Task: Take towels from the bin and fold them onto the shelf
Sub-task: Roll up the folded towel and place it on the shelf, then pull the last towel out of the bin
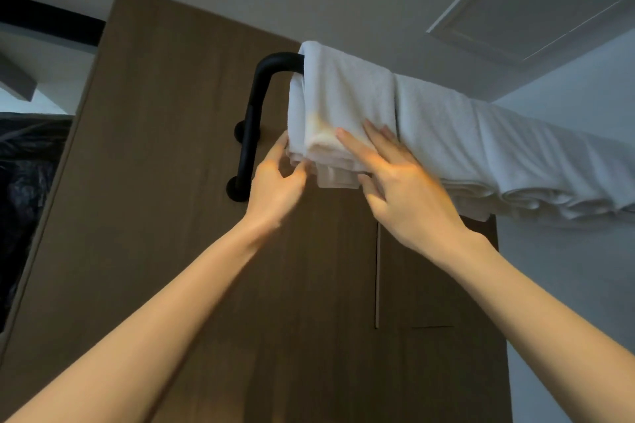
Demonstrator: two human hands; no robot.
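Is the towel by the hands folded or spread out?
Folded. The towel hangs over the black bar, and stacked layers show at its bottom edge between the left hand and right hand.

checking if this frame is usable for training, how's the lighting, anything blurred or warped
Head view: dim overall, with a warm orange patch on the folded towel and the right hand; head view: the left hand looks slightly motion-blurred at the fingers; head view: the wide lens and upward tilt make the wooden panel edges converge.

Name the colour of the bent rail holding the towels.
The rail is black; head view shows it best.
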